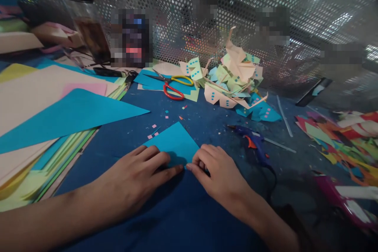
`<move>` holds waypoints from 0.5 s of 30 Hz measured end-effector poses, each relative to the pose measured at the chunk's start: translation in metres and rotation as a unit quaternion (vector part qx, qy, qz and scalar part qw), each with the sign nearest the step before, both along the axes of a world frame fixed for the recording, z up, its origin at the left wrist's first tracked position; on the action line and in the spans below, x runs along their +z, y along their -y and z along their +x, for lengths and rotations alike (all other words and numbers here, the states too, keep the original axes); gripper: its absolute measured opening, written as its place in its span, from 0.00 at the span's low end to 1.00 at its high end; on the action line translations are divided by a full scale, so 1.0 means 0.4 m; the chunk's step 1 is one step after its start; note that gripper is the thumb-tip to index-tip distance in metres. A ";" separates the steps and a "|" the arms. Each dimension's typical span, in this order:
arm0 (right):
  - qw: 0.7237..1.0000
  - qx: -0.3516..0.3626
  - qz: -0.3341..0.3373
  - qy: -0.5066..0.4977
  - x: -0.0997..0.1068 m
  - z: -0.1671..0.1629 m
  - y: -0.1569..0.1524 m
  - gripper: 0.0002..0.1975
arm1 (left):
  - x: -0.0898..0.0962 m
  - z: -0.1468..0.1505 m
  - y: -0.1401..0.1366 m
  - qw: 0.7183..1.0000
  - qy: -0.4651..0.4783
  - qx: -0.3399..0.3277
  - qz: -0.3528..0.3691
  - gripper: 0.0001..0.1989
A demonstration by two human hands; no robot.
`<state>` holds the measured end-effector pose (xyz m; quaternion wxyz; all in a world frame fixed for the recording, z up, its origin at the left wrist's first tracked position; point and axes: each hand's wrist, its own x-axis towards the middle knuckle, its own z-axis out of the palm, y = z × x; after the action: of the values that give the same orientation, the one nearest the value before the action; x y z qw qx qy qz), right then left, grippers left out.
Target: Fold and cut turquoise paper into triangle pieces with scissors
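Note:
A sheet of blue paper (178, 139), folded to a point at its far end, lies on the dark blue table before me. My left hand (132, 177) rests over its left side, fingers bent down onto it and thumb along the near edge. At the near right edge, my right hand (220, 175) pinches the paper between thumb and curled fingers. Both thumb tips almost meet at the edge. My palms hide the paper's lower corners. Small pink paper squares (153, 132) are scattered just beyond it.
Left is a stack of coloured sheets (38, 86). Scissors (168, 84) with red and yellow handles lie behind, beside piled folded paper shapes (236, 75). Right are a blue glue gun (255, 143), glue sticks (285, 118), paper scraps (339, 138) and a magenta tool (342, 201). A perforated metal panel (174, 8) stands behind.

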<state>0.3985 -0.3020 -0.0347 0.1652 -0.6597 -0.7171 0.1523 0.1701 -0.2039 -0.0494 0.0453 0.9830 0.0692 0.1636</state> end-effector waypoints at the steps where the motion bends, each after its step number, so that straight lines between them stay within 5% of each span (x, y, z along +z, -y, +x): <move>1: 1.000 0.001 0.000 0.001 0.001 0.000 0.000 0.09 | -0.001 0.000 -0.001 1.000 -0.001 0.000 0.001 0.24; 15: 0.999 -0.021 -0.023 0.007 0.012 0.014 0.009 0.12 | 0.006 -0.002 -0.002 1.000 -0.002 -0.001 0.008 0.25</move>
<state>0.4043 -0.3055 -0.0300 0.1481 -0.6795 -0.7003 0.1611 0.1694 -0.2029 -0.0470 0.0376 0.9838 0.0671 0.1621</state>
